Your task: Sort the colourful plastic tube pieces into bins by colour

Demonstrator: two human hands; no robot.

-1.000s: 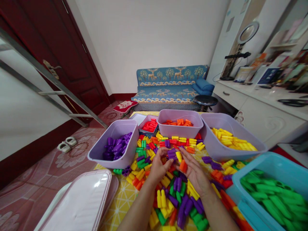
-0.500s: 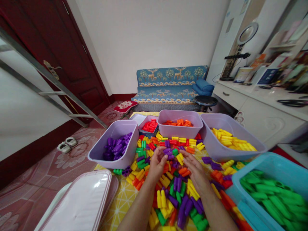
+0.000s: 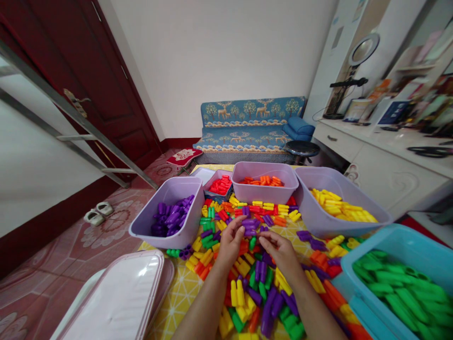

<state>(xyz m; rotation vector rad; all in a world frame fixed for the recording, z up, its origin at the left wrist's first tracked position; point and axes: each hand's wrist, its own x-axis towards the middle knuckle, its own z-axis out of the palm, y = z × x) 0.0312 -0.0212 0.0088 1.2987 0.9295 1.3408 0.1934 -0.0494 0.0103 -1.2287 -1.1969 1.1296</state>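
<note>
My left hand [image 3: 230,241] is curled with thumb and fingertips against purple pieces [image 3: 250,226] above the middle of the pile. Just to the right, my right hand [image 3: 281,250] has its thumb and index finger slightly apart, with nothing visible between them. A green piece [image 3: 252,243] shows between the two hands. Beneath both lie tube-like plastic pieces in yellow, purple, green, orange and red on a yellow patterned cloth [image 3: 173,309]. My palms and forearms hide part of the pile.
Lilac bins hold purple [image 3: 136,229], red [image 3: 208,182], orange [image 3: 265,192] and yellow pieces [image 3: 318,222]. A turquoise bin [image 3: 364,278] with green pieces stands at the right. Pale lids [image 3: 116,297] lie at the lower left. Beyond are a stool [image 3: 302,148] and a sofa [image 3: 244,134].
My right hand has drawn in its fingers and shifted slightly left and down. The yellow pieces beside its fingertips no longer show there. The green piece between my hands appears lower.
</note>
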